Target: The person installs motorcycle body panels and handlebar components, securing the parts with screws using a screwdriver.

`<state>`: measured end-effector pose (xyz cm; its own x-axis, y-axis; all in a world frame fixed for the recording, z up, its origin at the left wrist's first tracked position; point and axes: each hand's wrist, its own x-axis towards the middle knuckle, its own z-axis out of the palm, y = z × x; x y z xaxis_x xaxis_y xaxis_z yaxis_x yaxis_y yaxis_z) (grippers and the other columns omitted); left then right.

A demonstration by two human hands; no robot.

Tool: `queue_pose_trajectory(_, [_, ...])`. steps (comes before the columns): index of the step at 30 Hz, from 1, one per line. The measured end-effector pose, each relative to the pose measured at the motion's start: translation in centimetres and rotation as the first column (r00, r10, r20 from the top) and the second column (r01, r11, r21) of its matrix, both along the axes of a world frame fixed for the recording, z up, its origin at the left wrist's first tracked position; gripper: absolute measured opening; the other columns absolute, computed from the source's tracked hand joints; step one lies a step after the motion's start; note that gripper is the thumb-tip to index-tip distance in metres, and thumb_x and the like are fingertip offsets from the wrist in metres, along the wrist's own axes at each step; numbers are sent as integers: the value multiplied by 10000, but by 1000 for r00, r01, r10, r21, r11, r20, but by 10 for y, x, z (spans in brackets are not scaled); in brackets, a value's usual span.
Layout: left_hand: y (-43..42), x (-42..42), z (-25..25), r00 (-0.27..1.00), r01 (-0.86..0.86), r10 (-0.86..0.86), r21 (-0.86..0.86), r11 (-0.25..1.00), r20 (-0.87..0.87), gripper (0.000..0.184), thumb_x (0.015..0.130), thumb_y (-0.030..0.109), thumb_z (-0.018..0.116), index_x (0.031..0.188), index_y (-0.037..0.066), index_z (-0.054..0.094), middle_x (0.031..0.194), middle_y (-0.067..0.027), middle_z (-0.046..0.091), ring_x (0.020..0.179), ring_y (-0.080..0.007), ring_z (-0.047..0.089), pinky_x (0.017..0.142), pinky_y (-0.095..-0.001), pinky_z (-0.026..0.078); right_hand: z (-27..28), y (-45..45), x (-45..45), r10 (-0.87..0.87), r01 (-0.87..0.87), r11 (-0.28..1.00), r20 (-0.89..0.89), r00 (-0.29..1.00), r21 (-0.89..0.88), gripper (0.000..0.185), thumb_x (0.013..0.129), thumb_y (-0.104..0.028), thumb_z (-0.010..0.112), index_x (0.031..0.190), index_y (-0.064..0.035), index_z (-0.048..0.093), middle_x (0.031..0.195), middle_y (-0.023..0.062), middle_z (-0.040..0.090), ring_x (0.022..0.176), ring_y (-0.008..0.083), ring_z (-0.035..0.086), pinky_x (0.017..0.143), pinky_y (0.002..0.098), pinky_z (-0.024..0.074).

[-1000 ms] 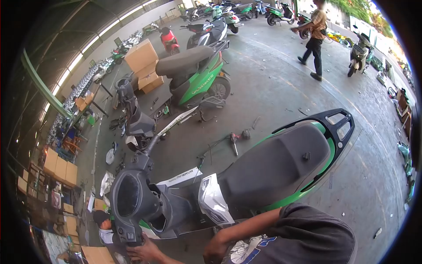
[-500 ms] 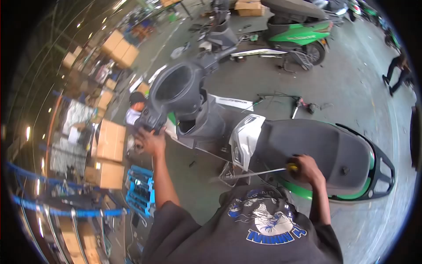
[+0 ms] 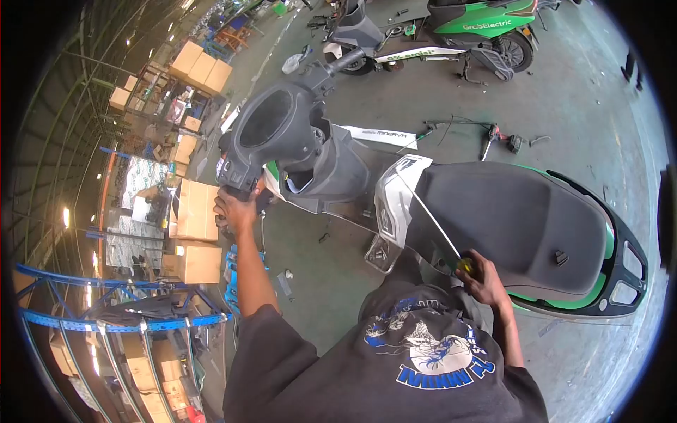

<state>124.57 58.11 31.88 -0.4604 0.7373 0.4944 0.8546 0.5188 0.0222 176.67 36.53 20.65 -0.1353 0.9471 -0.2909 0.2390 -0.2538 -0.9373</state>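
Observation:
A scooter with a long dark seat (image 3: 501, 225) stands in front of me. My left hand (image 3: 236, 211) is closed around the handlebar's left end, just below the switch housing (image 3: 242, 176); the grip itself is mostly hidden by my fingers. In my right hand (image 3: 485, 280) is a long screwdriver (image 3: 436, 224) with a yellow and black handle. Its thin shaft points up and left across the seat's front edge, toward the white front panel (image 3: 403, 201). Whether the tip touches that panel I cannot tell. A small dark part (image 3: 561, 259) lies on the seat.
Beyond stands another green scooter (image 3: 486, 28), partly stripped. A red-and-black power tool (image 3: 497, 139) lies on the floor beside a white side panel (image 3: 384, 136). To the left are cardboard boxes (image 3: 197, 211), a blue rack (image 3: 141, 321) and a blue crate (image 3: 231, 278).
The screwdriver has swung from pointing left to pointing up and left over the seat. My left hand stays on the handlebar. The camera view has shifted slightly.

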Motion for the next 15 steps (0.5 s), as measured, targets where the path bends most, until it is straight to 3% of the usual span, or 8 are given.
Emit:
queue_pose_trajectory(2, [6, -10, -6, 998, 31, -30, 31, 999, -48, 960, 607, 536, 827, 1300, 54, 370, 1248, -200, 449, 1195, -409, 381, 920, -652, 272, 6, 18, -12, 19, -18, 997, -21, 1000, 73, 377, 878, -173, 662, 1121, 81, 524, 846, 117, 633, 780, 150, 566, 736, 301, 482])
queue_pose_trajectory(4, [13, -16, -8, 995, -14, 14, 1, 1000, -96, 969, 594, 537, 833, 1292, 49, 371, 1239, -209, 451, 1189, -412, 383, 904, -662, 279, 18, 36, -22, -5, 16, 999, -251, 968, 40, 376, 902, -167, 636, 1157, 86, 521, 898, 138, 640, 849, 125, 546, 787, 289, 470])
queue_pose_trajectory(5, [15, -18, -6, 994, 9, -8, 3, 1000, -105, 973, 584, 537, 837, 1281, 39, 375, 1230, -216, 450, 1178, -416, 386, 900, -653, 290, 27, 46, -26, -27, 33, 999, -274, 961, 16, 357, 919, -161, 617, 1155, 92, 530, 922, 144, 638, 860, 122, 529, 793, 301, 471])
queue_pose_trajectory(9, [29, -39, 11, 980, 199, -199, -36, 979, 5, 1122, 557, 627, 816, 1330, -47, 360, 1314, -277, 435, 1231, -428, 350, 1010, -577, 281, 46, 90, -36, -54, 66, 987, -83, 995, 147, 383, 907, -100, 613, 1230, 88, 530, 1011, 183, 668, 931, 121, 577, 814, 291, 484])
queue_pose_trajectory(10, [39, -49, 9, 984, 180, -180, -30, 983, 12, 1122, 557, 627, 816, 1330, -47, 360, 1314, -277, 435, 1231, -428, 350, 1010, -577, 281, 50, 100, -37, -34, 45, 987, -76, 997, 151, 383, 907, -100, 613, 1230, 88, 530, 1011, 183, 668, 931, 121, 577, 814, 291, 484])
queue_pose_trajectory(12, [55, -66, 7, 942, 336, -334, 96, 937, -43, 1012, 540, 616, 816, 1255, 28, 408, 1235, -208, 479, 1169, -413, 382, 940, -603, 303, 62, 119, -41, -2, 2, 991, 2, 1000, 132, 389, 896, -75, 614, 1246, 74, 532, 1048, 202, 672, 990, 139, 601, 833, 293, 490])
queue_pose_trajectory(15, [60, -51, 20, 982, 178, -177, 6, 984, -67, 1019, 554, 625, 805, 1270, 23, 401, 1229, -213, 488, 1154, -418, 388, 943, -587, 309, 80, 138, -52, 25, -29, 992, 31, 999, 120, 392, 891, -63, 617, 1250, 70, 538, 1059, 208, 673, 1011, 154, 609, 845, 303, 497])
